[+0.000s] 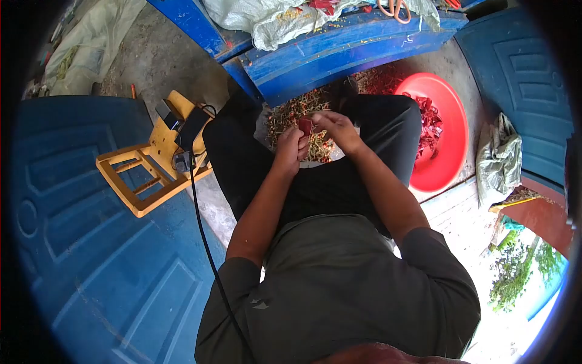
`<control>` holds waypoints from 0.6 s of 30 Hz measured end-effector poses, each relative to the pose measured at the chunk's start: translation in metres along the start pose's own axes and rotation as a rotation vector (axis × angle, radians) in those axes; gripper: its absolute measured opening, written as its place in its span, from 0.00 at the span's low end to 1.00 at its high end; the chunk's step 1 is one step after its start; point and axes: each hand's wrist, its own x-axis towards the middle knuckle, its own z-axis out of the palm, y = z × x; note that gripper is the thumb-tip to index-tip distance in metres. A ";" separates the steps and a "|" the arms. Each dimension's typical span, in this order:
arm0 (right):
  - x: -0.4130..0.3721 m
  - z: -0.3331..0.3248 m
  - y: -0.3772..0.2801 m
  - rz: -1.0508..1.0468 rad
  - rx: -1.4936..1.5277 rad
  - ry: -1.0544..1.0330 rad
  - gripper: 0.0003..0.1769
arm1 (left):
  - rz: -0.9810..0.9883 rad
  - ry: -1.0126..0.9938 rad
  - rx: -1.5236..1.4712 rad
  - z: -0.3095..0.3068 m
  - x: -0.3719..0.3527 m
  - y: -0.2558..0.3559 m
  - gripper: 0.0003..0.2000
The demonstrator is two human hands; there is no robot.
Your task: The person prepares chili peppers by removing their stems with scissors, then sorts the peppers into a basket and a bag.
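Note:
Between my knees, my left hand [292,145] is closed around a dried red pepper [305,126], its flat dark-red skin sticking up past the thumb. My right hand [339,130] is beside it, fingers curled in a pinch at the pepper's right edge. Whether those fingertips hold the skin or some small bit is too small to tell. Under both hands lies a heap of pepper stems and seeds [318,147], light brown with red flecks, partly hidden by my hands and legs.
At my right knee stands a red basin [451,148] with dark-red dried pepper skins [429,124]. A blue table [357,64] in front carries a white woven sack [276,27] and pink-handled scissors [397,9]. To my left is a wooden chair [142,182] with a black cable [203,236].

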 end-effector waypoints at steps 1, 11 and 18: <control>-0.002 0.008 0.001 -0.003 0.000 0.003 0.17 | 0.000 -0.003 0.002 0.000 -0.002 0.000 0.04; -0.017 0.012 -0.011 -0.570 -0.122 0.032 0.08 | 0.031 -0.041 0.055 0.015 -0.013 0.012 0.05; -0.063 -0.043 -0.068 -0.656 -0.142 0.529 0.08 | -0.046 0.038 0.156 0.010 -0.008 0.004 0.06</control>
